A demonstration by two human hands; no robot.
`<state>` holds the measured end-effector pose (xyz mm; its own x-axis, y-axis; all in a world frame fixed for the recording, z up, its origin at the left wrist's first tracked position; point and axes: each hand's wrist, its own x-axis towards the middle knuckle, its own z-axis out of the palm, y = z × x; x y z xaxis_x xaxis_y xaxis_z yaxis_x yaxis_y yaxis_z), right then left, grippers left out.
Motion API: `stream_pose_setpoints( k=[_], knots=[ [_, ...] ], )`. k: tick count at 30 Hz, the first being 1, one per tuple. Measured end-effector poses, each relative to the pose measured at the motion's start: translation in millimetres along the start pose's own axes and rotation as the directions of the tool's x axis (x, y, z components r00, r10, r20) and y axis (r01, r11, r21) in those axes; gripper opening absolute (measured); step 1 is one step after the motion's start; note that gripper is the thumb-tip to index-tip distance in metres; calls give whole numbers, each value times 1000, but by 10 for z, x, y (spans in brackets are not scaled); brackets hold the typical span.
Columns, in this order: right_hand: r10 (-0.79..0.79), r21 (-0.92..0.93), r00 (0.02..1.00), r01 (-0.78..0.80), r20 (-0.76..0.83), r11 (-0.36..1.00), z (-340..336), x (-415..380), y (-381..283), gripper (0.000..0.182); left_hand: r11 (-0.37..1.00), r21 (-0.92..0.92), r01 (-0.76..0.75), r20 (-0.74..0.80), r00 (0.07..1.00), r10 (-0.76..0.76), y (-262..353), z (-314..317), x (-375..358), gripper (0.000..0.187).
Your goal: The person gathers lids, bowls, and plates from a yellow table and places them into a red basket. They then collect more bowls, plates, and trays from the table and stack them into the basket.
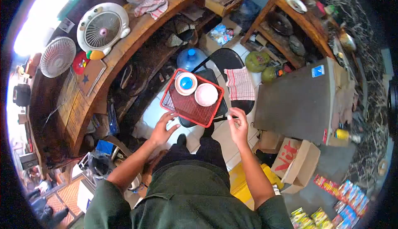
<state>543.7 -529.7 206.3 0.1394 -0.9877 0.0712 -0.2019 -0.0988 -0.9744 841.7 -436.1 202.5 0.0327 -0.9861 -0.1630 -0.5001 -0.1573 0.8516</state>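
Observation:
A red plastic basket tray rests on the seat of a black chair in front of me. In it stand two round pale containers side by side: one with a blue centre on the left, one pinkish white on the right. My left hand hovers by the tray's near left corner, fingers apart, holding nothing. Off the tray's near right corner is my right hand, its fingers loosely curved and apart, with nothing visible in it. A red-striped cloth hangs over the chair back.
A curved wooden counter with two fans runs along the left. A blue water jug stands behind the tray. To the right are a grey cabinet, green coconuts and an open cardboard box.

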Motion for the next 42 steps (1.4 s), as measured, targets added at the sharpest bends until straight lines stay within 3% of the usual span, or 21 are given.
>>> stream_pose_setpoints(
  k=[3, 6, 7, 9, 10, 15, 20, 25, 27, 30, 32, 37, 38, 40, 41, 42],
  knots=[
    [-13, 44, 991, 19, -136, 999, 94, -188, -428, 25, 995, -29, -92, 0, 996, 92, 232, -342, 50, 39],
    [4, 142, 980, 25, -199, 990, 235, -508, -635, 24, 929, -321, -187, -174, 975, 136, 385, -497, -3, 33],
    [42, 201, 979, -1, -199, 980, 282, -603, -701, 24, 924, -323, -204, -154, 975, 161, 395, -504, -41, 33],
    [42, 168, 986, -15, -158, 986, 343, -846, -777, 23, 830, -538, -149, -142, 986, 85, 436, -469, -127, 29],
    [35, 170, 988, -9, -149, 985, 360, -962, -835, 22, 814, -576, -75, -67, 997, 44, 443, -441, -178, 27],
    [56, 132, 970, -25, -236, 991, 205, -1603, -1051, 24, 839, -541, -51, 117, 984, 136, 651, -137, -311, 24],
    [148, 125, 856, -98, -495, 987, -102, -2322, -1130, 26, 858, -504, -99, 304, 909, 284, 976, 404, -367, 22],
    [219, 205, 770, -117, -599, 972, -400, -2991, -1055, 26, 835, -548, 38, 524, 794, 308, 1377, 1034, -619, 21],
    [231, 231, 733, -103, -640, 967, -484, -3298, -964, 25, 844, -533, -60, 565, 718, 408, 1426, 1328, -733, 22],
    [274, 297, 680, -85, -680, 951, -626, -3810, -871, 24, 851, -526, -7, 636, 661, 399, 1539, 1747, -1026, 22],
    [306, 343, 653, -74, -692, 936, -729, -4183, -800, 24, 877, -480, -27, 716, 566, 409, 1681, 2046, -1254, 22],
    [392, 414, 487, -66, -781, 908, -1011, -5166, -684, 27, 915, -403, 24, 827, 438, 353, 1927, 2847, -2028, 22],
    [400, 421, 486, -71, -777, 904, -1057, -5343, -649, 27, 906, -420, 42, 852, 363, 378, 1927, 3030, -2174, 22],
    [469, 464, 340, -102, -815, 880, -1165, -5650, -553, 25, 886, -454, 91, 875, 235, 424, 1912, 3340, -2423, 23],
    [483, 476, 354, -114, -801, 872, -1220, -5769, -527, 25, 889, -446, 103, 876, 254, 410, 1988, 3408, -2548, 23],
    [493, 488, 310, -98, -813, 867, -1270, -5869, -496, 25, 907, -411, 86, 899, 201, 389, 2063, 3466, -2649, 24]
  ],
)
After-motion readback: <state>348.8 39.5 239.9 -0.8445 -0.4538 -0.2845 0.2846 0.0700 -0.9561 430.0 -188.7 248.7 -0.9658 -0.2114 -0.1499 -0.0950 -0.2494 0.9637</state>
